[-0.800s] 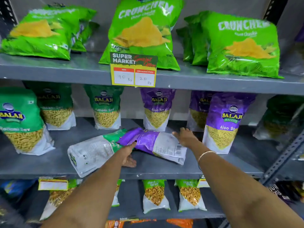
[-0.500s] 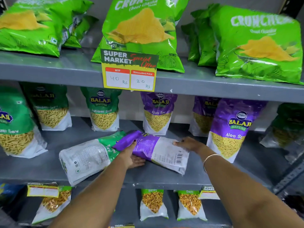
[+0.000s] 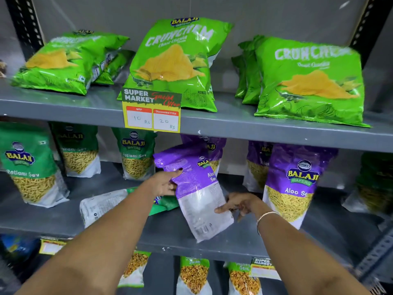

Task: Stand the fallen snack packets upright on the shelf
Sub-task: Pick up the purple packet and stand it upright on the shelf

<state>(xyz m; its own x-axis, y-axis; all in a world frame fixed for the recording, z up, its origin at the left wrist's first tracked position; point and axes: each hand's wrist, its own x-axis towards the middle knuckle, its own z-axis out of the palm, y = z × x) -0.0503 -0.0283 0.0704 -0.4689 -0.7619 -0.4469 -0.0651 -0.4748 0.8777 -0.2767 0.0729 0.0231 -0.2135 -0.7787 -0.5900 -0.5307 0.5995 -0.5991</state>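
Observation:
A purple Aloo Sev packet (image 3: 195, 188) is tilted up off the middle shelf (image 3: 170, 235), its back side toward me and its purple top leaning left. My left hand (image 3: 163, 184) grips its upper left edge. My right hand (image 3: 240, 204) holds its lower right edge. Behind my left forearm a green Ratlami Sev packet (image 3: 104, 205) lies flat on the shelf, back side up, partly hidden by my arm.
Upright green packets (image 3: 32, 167) stand at the left of the middle shelf and upright purple ones (image 3: 295, 184) at the right. Green Crunchem chip bags (image 3: 174, 62) fill the upper shelf, behind a price tag (image 3: 152, 111). More packets stand on the lower shelf (image 3: 194, 275).
The purple packet was lying flat across the green one; both hands have lifted and turned it toward upright. The camera has tilted upward.

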